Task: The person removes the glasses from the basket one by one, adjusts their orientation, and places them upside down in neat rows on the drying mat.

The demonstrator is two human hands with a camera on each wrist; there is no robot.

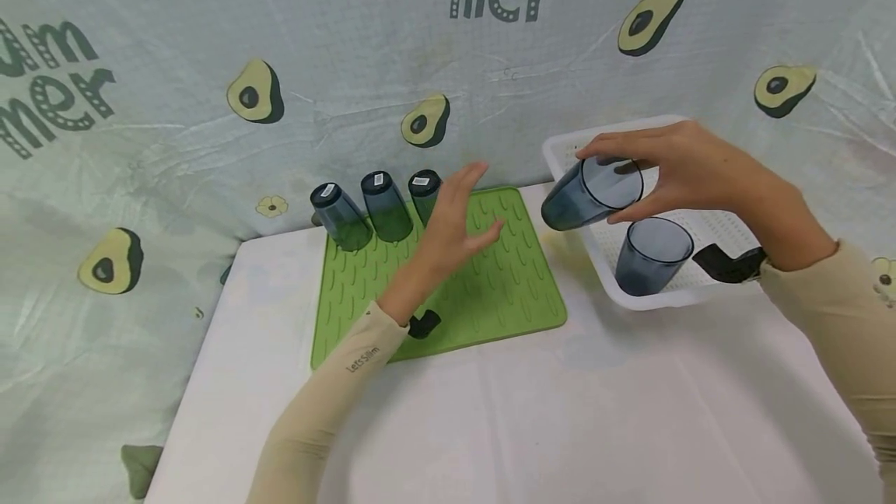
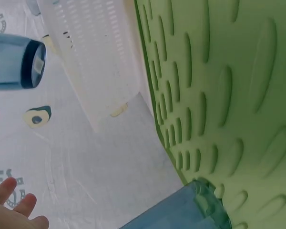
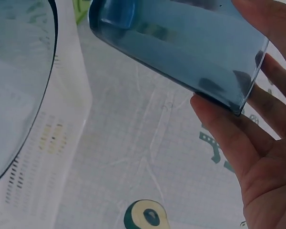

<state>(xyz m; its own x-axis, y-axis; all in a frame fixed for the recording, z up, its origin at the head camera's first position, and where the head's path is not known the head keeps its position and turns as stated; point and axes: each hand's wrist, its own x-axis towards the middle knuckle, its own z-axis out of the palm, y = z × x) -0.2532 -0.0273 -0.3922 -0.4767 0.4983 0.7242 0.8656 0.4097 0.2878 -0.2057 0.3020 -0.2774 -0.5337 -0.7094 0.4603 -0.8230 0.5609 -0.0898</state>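
Note:
My right hand grips a blue glass by its rim, tilted, above the left side of the white basket. In the right wrist view the thumb and fingers pinch that glass near its open end. A second blue glass stands mouth up in the basket. Over the green mat, my left hand holds nothing, with thumb and fingers apart. Three glasses stand upside down along the mat's back edge: a left one, a middle one and a right one, partly hidden by the left hand.
The mat and basket sit on a white table. Behind it hangs a pale cloth printed with avocados and lettering. The basket's raised rim stands between the standing glass and the mat.

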